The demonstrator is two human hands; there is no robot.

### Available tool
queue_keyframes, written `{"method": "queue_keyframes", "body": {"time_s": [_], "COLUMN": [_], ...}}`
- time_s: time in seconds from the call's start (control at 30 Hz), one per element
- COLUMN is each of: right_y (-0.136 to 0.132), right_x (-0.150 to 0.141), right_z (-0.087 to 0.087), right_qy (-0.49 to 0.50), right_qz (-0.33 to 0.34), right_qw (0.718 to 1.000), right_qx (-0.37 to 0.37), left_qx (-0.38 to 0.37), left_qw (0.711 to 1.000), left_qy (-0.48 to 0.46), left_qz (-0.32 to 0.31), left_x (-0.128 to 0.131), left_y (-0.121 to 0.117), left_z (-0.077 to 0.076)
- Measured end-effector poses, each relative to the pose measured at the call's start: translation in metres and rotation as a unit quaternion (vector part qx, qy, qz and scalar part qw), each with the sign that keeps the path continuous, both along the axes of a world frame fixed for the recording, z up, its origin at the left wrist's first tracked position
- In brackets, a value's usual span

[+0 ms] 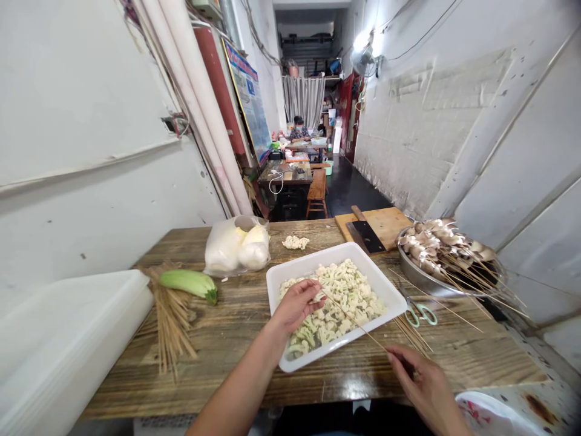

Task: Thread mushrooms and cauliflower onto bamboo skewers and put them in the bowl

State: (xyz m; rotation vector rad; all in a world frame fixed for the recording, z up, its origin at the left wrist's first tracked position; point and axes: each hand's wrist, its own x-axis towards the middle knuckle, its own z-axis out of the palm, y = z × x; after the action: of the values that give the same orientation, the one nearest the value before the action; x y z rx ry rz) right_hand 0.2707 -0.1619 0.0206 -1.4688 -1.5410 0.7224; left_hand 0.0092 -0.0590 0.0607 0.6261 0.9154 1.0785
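My right hand (420, 384) pinches the near end of a thin bamboo skewer (358, 324). The skewer slants up and left across a white plastic tray (336, 351). Over the tray, my left hand (299, 303) has its fingers closed at the skewer's far end, around a pale piece that looks like a cauliflower floret (319, 297); the fingers partly hide it. Cut cauliflower (354, 287) spreads across the tray floor, below my left hand. Several loose skewers (411, 333) lie by the tray's right side, near green-handled scissors (420, 313).
Back right, a cleaver (365, 235) rests on a cutting board (390, 224). A metal bowl (415, 269) holds skewered mushrooms (438, 245). Leftward are a bagged vegetable (238, 248), a zucchini (188, 284) on a skewer bundle (170, 327), and stacked white trays (86, 339). A person (299, 130) sits far back.
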Motion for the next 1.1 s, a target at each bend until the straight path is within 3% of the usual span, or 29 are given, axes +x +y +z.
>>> {"method": "queue_keyframes", "body": {"time_s": [0.1, 0.2, 0.27, 0.33, 0.43, 0.5, 0.57, 0.63, 0.77, 0.87, 0.93, 1.1], "right_y": [0.005, 0.015, 0.023, 0.029, 0.036, 0.04, 0.043, 0.047, 0.059, 0.07, 0.076, 0.071], "right_x": [-0.001, -0.01, -0.017, -0.019, -0.003, 0.015, 0.023, 0.014, -0.051, -0.096, -0.107, -0.086], "right_z": [0.009, 0.021, 0.028, 0.034, 0.046, 0.059, 0.075, 0.089, 0.101, 0.093, 0.084, 0.062], "right_qy": [0.201, 0.415, 0.486, 0.495, 0.384, 0.23, 0.037, -0.142, -0.358, -0.42, -0.414, -0.293], "right_qz": [-0.06, -0.074, -0.073, -0.053, 0.055, 0.145, 0.179, 0.17, 0.171, 0.157, 0.142, 0.115], "right_qw": [0.977, 0.906, 0.87, 0.866, 0.918, 0.956, 0.978, 0.974, 0.918, 0.892, 0.897, 0.944], "right_qx": [-0.044, -0.049, -0.042, -0.04, -0.076, -0.11, -0.103, -0.057, 0.02, 0.048, 0.055, 0.101], "left_qx": [-0.016, -0.02, -0.014, -0.01, -0.005, 0.007, 0.025, 0.046, 0.092, 0.108, 0.107, 0.055], "left_qw": [1.0, 1.0, 0.999, 0.999, 0.999, 0.999, 0.999, 0.999, 0.996, 0.994, 0.994, 0.996], "left_qy": [-0.006, -0.021, -0.031, -0.038, -0.047, -0.047, -0.033, -0.007, 0.02, 0.015, 0.005, -0.063], "left_qz": [0.002, -0.01, -0.012, -0.011, -0.002, 0.007, 0.012, 0.01, 0.0, -0.001, 0.001, 0.035], "left_x": [-0.001, -0.002, -0.002, -0.002, -0.003, -0.003, -0.002, 0.0, 0.003, 0.002, 0.001, -0.002], "left_y": [0.0, 0.0, 0.0, 0.0, 0.001, 0.001, 0.001, 0.0, -0.003, -0.004, -0.004, 0.0], "left_z": [0.002, 0.004, 0.006, 0.006, 0.004, 0.003, 0.003, 0.003, 0.005, 0.006, 0.005, 0.003]}}
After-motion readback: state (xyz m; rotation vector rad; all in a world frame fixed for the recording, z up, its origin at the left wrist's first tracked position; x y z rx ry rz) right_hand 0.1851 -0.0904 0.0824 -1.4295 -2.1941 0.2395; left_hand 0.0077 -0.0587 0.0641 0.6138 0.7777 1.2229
